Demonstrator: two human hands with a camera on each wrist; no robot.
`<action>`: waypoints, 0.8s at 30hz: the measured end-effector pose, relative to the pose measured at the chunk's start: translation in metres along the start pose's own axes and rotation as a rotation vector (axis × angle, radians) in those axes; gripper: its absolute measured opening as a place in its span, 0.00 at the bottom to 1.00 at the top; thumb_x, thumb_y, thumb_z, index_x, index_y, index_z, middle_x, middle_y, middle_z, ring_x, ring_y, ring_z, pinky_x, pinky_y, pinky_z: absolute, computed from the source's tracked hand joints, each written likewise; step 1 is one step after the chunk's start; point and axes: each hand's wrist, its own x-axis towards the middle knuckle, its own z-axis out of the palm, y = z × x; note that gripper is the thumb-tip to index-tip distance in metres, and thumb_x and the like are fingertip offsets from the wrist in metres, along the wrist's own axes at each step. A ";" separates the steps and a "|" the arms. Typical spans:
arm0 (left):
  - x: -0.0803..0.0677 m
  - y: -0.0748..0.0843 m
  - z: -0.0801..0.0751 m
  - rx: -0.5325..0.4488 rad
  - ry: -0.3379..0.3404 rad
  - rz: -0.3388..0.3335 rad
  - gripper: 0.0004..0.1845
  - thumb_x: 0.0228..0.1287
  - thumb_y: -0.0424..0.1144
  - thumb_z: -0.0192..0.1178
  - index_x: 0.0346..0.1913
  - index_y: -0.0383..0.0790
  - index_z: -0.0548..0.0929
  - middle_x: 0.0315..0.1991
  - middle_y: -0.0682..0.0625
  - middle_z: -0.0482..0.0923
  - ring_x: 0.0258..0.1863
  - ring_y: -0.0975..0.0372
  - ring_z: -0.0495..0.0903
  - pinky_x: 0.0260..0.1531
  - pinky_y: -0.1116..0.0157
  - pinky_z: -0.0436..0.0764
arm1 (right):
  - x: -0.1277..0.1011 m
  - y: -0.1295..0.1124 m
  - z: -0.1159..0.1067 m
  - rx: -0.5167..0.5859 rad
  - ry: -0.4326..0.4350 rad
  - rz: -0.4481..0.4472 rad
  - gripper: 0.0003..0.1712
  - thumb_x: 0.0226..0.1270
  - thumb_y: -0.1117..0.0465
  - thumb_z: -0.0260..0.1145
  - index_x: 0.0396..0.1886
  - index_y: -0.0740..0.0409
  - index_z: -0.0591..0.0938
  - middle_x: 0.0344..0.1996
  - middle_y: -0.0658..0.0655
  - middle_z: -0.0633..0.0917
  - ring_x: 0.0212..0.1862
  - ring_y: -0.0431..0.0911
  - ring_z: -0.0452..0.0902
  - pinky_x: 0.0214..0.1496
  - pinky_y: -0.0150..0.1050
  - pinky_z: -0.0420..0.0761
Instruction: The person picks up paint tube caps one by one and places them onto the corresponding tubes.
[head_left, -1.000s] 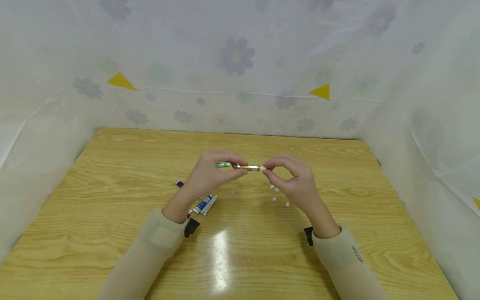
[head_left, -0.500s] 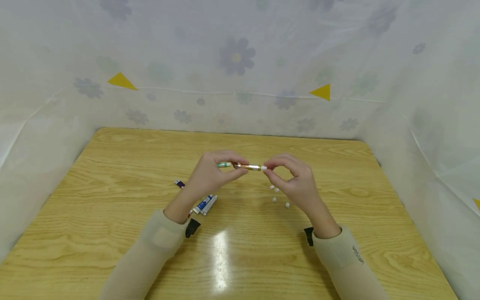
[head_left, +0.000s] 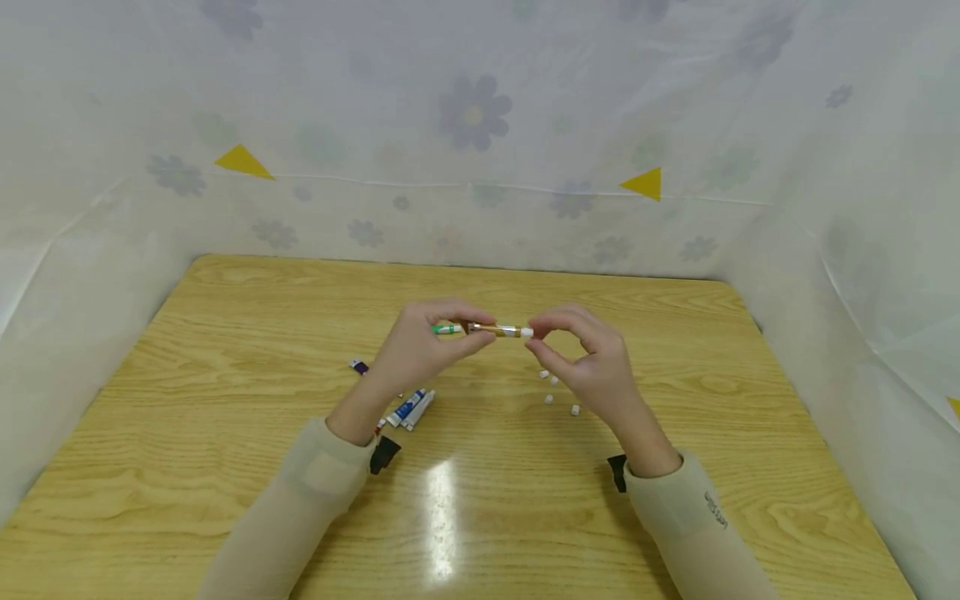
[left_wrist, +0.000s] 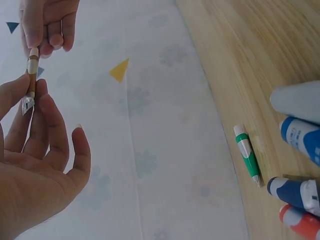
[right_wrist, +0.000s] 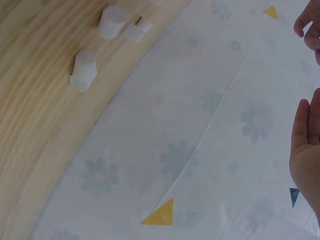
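Observation:
Held level above the table is a small brown paint tube with a silver crimped end and a white cap. My left hand pinches the tube near its crimped end between thumb and fingers. At the other end, my right hand has thumb and index finger pinching the white cap. In the left wrist view the tube spans the gap between both hands. The right wrist view shows parts of both hands at its right edge, with the tube out of sight.
A green paint tube lies on the table beyond my left hand. Blue tubes, a white one, a red one and a purple one lie nearby. Several loose white caps lie below my right hand.
The brown tube has rolled and shifted up slightly in the fingers. My right thumb and index finger have moved a little around the cap; both arms stay in place.

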 end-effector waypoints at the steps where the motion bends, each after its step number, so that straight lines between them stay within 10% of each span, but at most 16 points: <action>1: 0.000 0.000 0.000 0.002 0.000 0.001 0.08 0.65 0.39 0.72 0.46 0.47 0.92 0.42 0.51 0.90 0.42 0.61 0.84 0.53 0.51 0.82 | 0.000 0.000 0.000 -0.003 -0.001 -0.001 0.17 0.55 0.77 0.76 0.43 0.59 0.88 0.38 0.56 0.88 0.42 0.43 0.84 0.52 0.26 0.81; 24: 0.000 -0.001 0.000 0.038 0.020 0.012 0.08 0.65 0.40 0.72 0.47 0.48 0.92 0.40 0.52 0.90 0.40 0.62 0.84 0.47 0.57 0.83 | -0.002 0.001 0.001 -0.015 -0.021 0.053 0.18 0.55 0.76 0.77 0.46 0.61 0.88 0.38 0.56 0.89 0.43 0.44 0.84 0.54 0.26 0.80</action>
